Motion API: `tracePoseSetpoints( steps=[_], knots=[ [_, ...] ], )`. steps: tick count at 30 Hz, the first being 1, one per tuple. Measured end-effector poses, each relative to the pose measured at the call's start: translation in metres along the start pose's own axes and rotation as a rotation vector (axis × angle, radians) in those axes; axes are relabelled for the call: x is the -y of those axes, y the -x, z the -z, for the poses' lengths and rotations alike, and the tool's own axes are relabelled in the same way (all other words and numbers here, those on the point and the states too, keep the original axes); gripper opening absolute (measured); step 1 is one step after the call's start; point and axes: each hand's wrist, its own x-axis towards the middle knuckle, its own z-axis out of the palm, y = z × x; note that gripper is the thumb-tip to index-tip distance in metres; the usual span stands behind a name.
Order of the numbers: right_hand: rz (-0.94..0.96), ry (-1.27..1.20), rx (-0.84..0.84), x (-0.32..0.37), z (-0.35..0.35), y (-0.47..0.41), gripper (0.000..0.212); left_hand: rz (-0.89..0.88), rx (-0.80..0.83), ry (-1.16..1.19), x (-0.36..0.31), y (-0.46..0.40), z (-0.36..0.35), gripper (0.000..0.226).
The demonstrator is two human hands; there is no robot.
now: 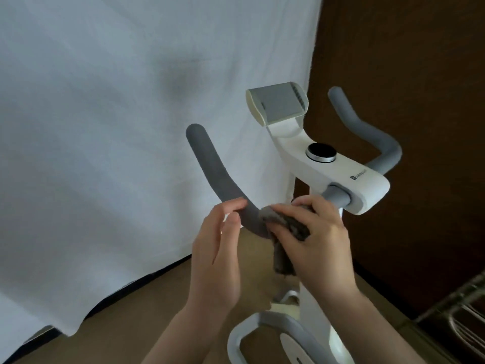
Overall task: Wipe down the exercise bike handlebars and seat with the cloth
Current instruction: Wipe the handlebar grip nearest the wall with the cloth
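The white exercise bike has grey foam handlebars: the left handlebar [210, 174] curves up and away, the right handlebar [367, 130] rises at the far right. My right hand [319, 240] grips a dark grey cloth [284, 224] wrapped around the left bar's bend, close to the white console [341, 174]. A tail of the cloth hangs below the bar. My left hand [217, 248] is beside the bar just left of the cloth, fingers relaxed, fingertips touching the foam. The seat is out of view.
A grey device holder [278, 106] stands above the console, with a round black knob [320, 152] behind it. A white sheet [118, 127] hangs at left. A brown wall is at right, a metal rack [462, 313] at lower right, and the bike frame [265, 332] below.
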Motion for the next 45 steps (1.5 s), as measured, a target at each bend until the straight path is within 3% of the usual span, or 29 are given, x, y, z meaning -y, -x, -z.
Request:
tracePoseSetpoints(
  steps=[4, 10, 14, 16, 18, 20, 23, 25, 28, 30, 33, 36, 38, 42, 45],
  knots=[
    [-0.397, -0.077, -0.079, -0.026, 0.014, -0.02, 0.019, -0.084, 0.074, -0.092, -0.002, -0.005, -0.017, 0.032],
    [-0.227, -0.027, -0.02, -0.013, 0.007, -0.003, 0.016, -0.208, 0.17, -0.265, 0.0, -0.009, -0.037, 0.025],
    [-0.428, -0.076, -0.167, -0.033, 0.012, -0.017, 0.015, -0.216, 0.159, -0.337, 0.001, -0.007, -0.044, 0.022],
    [-0.342, -0.048, -0.168, -0.022, 0.005, -0.008, 0.016, -0.215, 0.156, -0.355, 0.0, -0.007, -0.047, 0.022],
    [-0.203, -0.028, -0.066, -0.019, 0.009, -0.003, 0.016, -0.216, 0.152, -0.362, -0.001, -0.008, -0.049, 0.021],
    [-0.225, -0.004, 0.02, -0.037, 0.019, -0.017, 0.016, -0.2, 0.129, -0.37, 0.0, -0.01, -0.052, 0.016],
    [-0.321, 0.097, -0.061, -0.049, 0.023, -0.031, 0.019, -0.199, 0.09, -0.399, 0.001, -0.01, -0.056, 0.014],
    [-0.215, 0.136, -0.112, -0.033, 0.015, -0.024, 0.016, -0.213, 0.063, -0.392, 0.001, -0.01, -0.057, 0.018],
    [-0.064, 0.098, 0.043, -0.034, 0.018, -0.014, 0.02, -0.224, 0.034, -0.397, 0.003, -0.012, -0.059, 0.022],
    [-0.167, 0.08, 0.11, -0.059, 0.024, -0.027, 0.021, -0.228, 0.012, -0.413, 0.004, -0.012, -0.062, 0.022],
    [-0.243, 0.089, -0.028, -0.056, 0.02, -0.029, 0.015, -0.232, -0.025, -0.42, 0.005, -0.01, -0.066, 0.021],
    [-0.016, 0.077, 0.119, -0.041, 0.019, -0.02, 0.018, -0.243, -0.072, -0.414, 0.006, -0.01, -0.069, 0.019],
    [0.02, 0.056, 0.245, -0.059, 0.026, -0.034, 0.018, -0.248, -0.102, -0.423, 0.007, -0.011, -0.072, 0.019],
    [-0.063, 0.036, 0.143, -0.07, 0.028, -0.043, 0.015, -0.276, -0.16, -0.446, 0.012, -0.008, -0.074, 0.016],
    [0.125, -0.015, 0.238, -0.054, 0.019, -0.031, 0.017, -0.262, -0.205, -0.451, 0.016, -0.005, -0.072, 0.019]
  ],
)
